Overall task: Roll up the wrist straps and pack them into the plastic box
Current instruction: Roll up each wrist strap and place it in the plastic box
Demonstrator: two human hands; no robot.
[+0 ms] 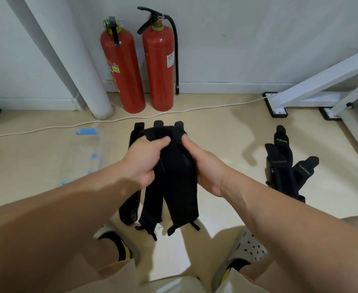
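I see left hand [144, 159] and right hand [203, 166] close together, both gripping top of black wrist straps [173, 191]. Strap tails run back toward my feet; cannot tell if lifted off floor. Second strap heap [283, 170] on floor, well right. Clear plastic box [83, 149], blue latches, on floor left, apart from hands. Two red fire extinguishers [159, 68] against wall.

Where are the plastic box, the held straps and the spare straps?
plastic box [83, 157]: head view, clear bare surface.
held straps [176, 166]: head view, middle of black band.
spare straps [281, 163]: head view, middle of floor pile.
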